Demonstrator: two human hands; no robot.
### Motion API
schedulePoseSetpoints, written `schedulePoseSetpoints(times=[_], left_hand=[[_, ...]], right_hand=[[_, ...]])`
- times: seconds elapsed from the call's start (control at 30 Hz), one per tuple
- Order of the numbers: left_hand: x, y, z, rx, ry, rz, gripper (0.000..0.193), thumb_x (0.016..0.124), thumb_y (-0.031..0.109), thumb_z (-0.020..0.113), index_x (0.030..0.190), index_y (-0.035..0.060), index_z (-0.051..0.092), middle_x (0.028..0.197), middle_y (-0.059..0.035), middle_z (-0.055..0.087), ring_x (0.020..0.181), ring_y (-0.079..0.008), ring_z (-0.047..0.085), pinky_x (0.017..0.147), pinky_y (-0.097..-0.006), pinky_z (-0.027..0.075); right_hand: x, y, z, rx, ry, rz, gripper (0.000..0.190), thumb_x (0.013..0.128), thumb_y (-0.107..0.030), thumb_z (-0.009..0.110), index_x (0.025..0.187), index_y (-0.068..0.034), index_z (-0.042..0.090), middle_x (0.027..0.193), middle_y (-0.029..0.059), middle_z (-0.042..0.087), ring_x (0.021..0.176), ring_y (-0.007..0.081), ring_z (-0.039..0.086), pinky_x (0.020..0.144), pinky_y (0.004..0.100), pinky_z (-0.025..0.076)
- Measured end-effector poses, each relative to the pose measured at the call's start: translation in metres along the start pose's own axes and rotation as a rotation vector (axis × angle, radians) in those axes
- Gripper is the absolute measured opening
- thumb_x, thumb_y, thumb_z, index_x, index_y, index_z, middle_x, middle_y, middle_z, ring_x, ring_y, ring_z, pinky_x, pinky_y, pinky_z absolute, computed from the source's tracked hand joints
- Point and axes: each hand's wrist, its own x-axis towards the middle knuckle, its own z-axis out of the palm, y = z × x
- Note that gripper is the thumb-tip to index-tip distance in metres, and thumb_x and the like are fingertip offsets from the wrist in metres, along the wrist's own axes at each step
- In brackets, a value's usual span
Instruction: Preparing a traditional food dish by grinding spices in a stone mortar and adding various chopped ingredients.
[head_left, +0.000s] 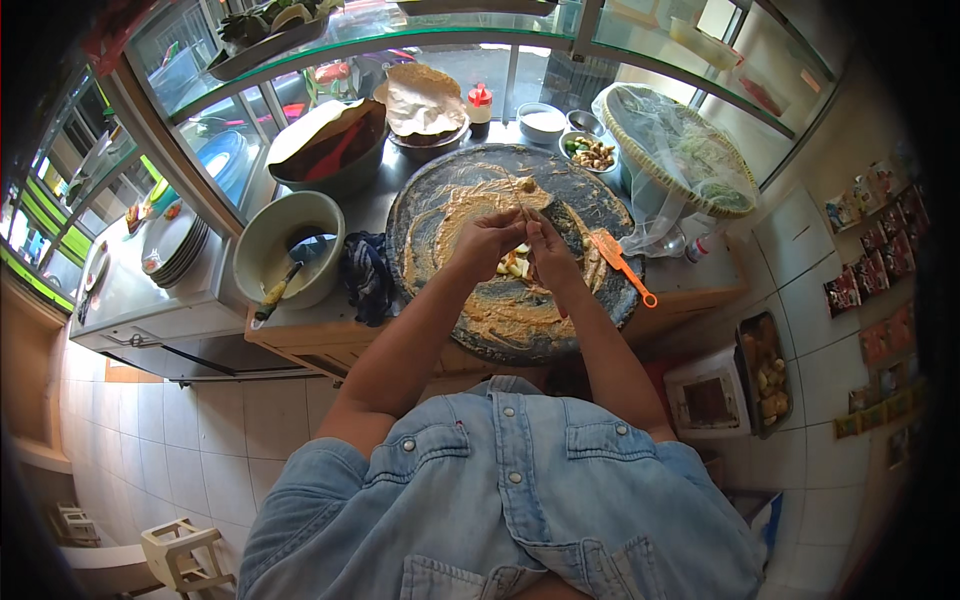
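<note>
My left hand (484, 236) and my right hand (553, 251) meet at the fingertips above a large round stone mortar (420, 195). Between them they pinch a thin strand (516, 186), too fine to identify, that sticks out away from me. Tan paste (472, 201), probably peanut sauce, is smeared across the stone. Beneath my hands lies a small heap of pale cut pieces (514, 264). An orange plastic spatula (622, 264) rests on the mortar's right side, its handle past the rim. Something small and red shows by my right wrist, mostly hidden.
Left of the mortar stand a basin (247, 251) with a handled tool in it and a dark cloth (367, 274). Behind are a covered pot (337, 176), a sauce bottle (479, 109) and small bowls (541, 120). A plastic-covered woven basket (679, 150) sits right, below glass shelving.
</note>
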Motion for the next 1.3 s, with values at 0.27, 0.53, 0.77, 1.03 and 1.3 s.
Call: schedulePoseSetpoints(times=[0.27, 0.53, 0.77, 1.03, 1.3], left_hand=[[-0.002, -0.004, -0.003, 0.103, 0.05, -0.052, 0.028, 0.082, 0.0, 0.06, 0.109, -0.0081, 0.055, 0.102, -0.0151, 0.061, 0.091, -0.0205, 0.063, 0.083, -0.0276, 0.053], [-0.002, -0.001, 0.003, 0.125, 0.034, -0.069, 0.028, 0.082, 0.002, 0.062, 0.107, -0.0092, 0.054, 0.102, -0.0151, 0.061, 0.092, -0.0203, 0.062, 0.083, -0.0265, 0.053], [0.002, -0.012, -0.014, 0.066, 0.148, 0.045, 0.026, 0.082, 0.006, 0.064, 0.103, -0.0066, 0.058, 0.097, -0.0134, 0.063, 0.087, -0.0196, 0.064, 0.08, -0.0264, 0.053], [0.003, -0.017, -0.02, 0.103, 0.08, -0.05, 0.02, 0.082, 0.006, 0.065, 0.098, -0.0037, 0.061, 0.092, -0.0099, 0.065, 0.083, -0.0167, 0.064, 0.076, -0.0244, 0.053], [0.005, -0.024, -0.02, 0.337, 0.102, 0.114, 0.02, 0.079, 0.008, 0.069, 0.093, -0.0051, 0.063, 0.084, -0.0121, 0.066, 0.076, -0.0167, 0.065, 0.073, -0.0263, 0.054]], right_hand=[[0.002, 0.012, 0.006, -0.018, 0.074, 0.046, 0.037, 0.095, -0.038, 0.043, 0.124, -0.015, 0.049, 0.073, -0.0027, 0.049, 0.062, 0.0036, 0.044, 0.053, 0.0206, 0.037], [0.008, 0.012, -0.003, -0.223, 0.278, -0.018, 0.04, 0.094, -0.043, 0.044, 0.119, -0.013, 0.05, 0.094, 0.0084, 0.061, 0.08, 0.0173, 0.056, 0.072, 0.0314, 0.045], [-0.007, 0.002, 0.007, -0.029, 0.023, 0.088, 0.042, 0.094, -0.044, 0.043, 0.126, -0.018, 0.047, 0.059, -0.0054, 0.039, 0.046, 0.0029, 0.033, 0.041, 0.021, 0.027], [-0.013, 0.0, -0.001, 0.195, -0.061, 0.234, 0.035, 0.094, -0.041, 0.045, 0.12, -0.017, 0.049, 0.056, -0.0047, 0.037, 0.043, 0.004, 0.032, 0.038, 0.0207, 0.025], [-0.006, 0.012, 0.011, 0.014, 0.09, 0.156, 0.036, 0.095, -0.039, 0.042, 0.118, -0.012, 0.049, 0.089, 0.0057, 0.056, 0.078, 0.0107, 0.051, 0.068, 0.0268, 0.042]])
